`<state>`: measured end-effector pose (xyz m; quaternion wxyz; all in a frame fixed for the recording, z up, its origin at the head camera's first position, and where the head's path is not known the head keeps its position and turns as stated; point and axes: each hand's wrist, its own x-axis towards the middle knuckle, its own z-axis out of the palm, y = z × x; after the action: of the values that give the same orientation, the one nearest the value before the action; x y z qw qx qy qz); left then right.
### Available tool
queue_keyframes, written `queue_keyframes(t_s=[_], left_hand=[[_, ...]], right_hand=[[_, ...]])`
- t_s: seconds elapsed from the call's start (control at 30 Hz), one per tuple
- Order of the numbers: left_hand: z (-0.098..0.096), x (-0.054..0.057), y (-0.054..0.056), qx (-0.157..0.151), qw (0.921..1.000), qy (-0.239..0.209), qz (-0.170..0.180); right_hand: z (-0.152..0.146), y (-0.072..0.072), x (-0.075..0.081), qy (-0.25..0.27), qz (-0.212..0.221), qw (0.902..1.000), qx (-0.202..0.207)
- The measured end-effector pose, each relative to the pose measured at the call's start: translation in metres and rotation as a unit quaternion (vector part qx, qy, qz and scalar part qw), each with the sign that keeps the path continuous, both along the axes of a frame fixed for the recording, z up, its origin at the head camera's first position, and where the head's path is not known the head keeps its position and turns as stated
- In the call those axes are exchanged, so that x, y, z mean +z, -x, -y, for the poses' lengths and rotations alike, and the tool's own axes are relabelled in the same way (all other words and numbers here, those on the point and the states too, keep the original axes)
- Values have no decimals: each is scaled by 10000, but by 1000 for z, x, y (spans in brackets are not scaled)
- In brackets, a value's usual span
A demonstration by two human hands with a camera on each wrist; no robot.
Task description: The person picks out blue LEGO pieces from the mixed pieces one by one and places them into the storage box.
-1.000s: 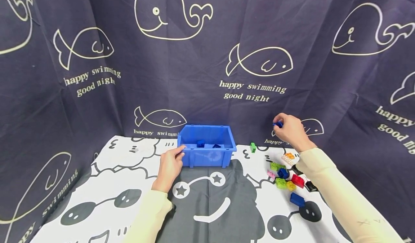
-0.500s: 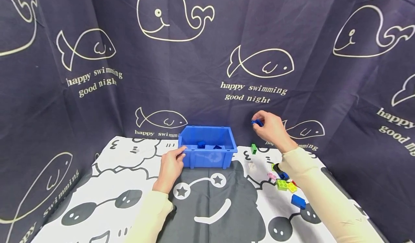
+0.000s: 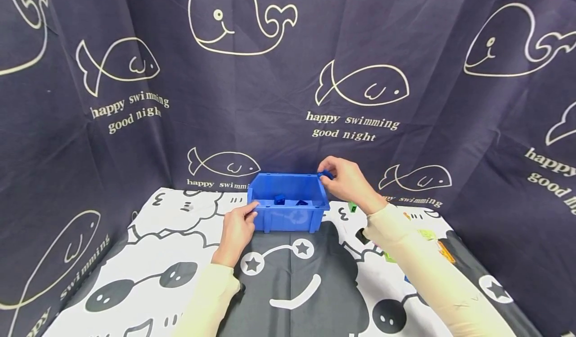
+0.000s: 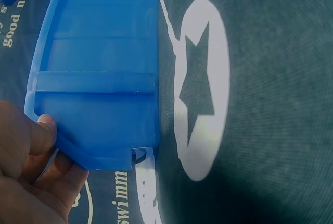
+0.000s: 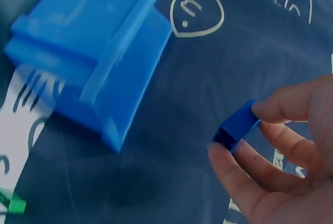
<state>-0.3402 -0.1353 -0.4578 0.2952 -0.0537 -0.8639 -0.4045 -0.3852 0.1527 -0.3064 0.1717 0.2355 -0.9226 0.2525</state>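
A blue plastic storage bin (image 3: 288, 218) stands at the back of the cloth-covered table, with two dark blue toy bricks (image 3: 279, 199) inside it. My left hand (image 3: 237, 232) pinches the bin's left front corner; in the left wrist view the thumb (image 4: 46, 130) lies over its rim and the fingers beneath. Up at the bin's right back corner, my right hand (image 3: 344, 177) holds a blue toy brick (image 5: 239, 125) between thumb and fingertips. The right wrist view shows that brick in the air, apart from the bin (image 5: 119, 52).
A green brick (image 3: 352, 207) lies right of the bin. Several more bricks are on the right side, partly hidden by the right sleeve (image 3: 427, 272), among them an orange piece (image 3: 445, 252) and a lime one (image 3: 427, 234). A dark printed curtain (image 3: 288, 102) hangs directly behind the bin.
My right hand has moved left with the blue brick, from above the loose bricks to the bin's right back corner. My left hand and the bin stay in place.
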Motion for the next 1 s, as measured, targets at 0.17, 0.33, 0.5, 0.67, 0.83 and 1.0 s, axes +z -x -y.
queue_keyframes(t_s=[0.17, 0.33, 0.5, 0.67, 0.83, 1.0], left_hand=[[0, 1, -1, 17, 10000, -25, 30], [1, 1, 0, 13, 10000, 3, -1], [0, 0, 0, 23, 10000, -6, 1], [-1, -1, 0, 23, 10000, 0, 25], [-1, 0, 0, 27, 10000, -22, 27], [-1, 1, 0, 27, 10000, -23, 29]], right_hand=[[15, -3, -4, 31, 93, 9997, 216], [26, -1, -10, -44, 133, 9996, 265], [31, 1, -17, -115, 216, 9991, 337], [34, 5, -25, -147, 288, 9988, 361], [38, 10, -30, -182, 324, 9986, 382], [42, 14, -33, -318, 385, 9984, 271]])
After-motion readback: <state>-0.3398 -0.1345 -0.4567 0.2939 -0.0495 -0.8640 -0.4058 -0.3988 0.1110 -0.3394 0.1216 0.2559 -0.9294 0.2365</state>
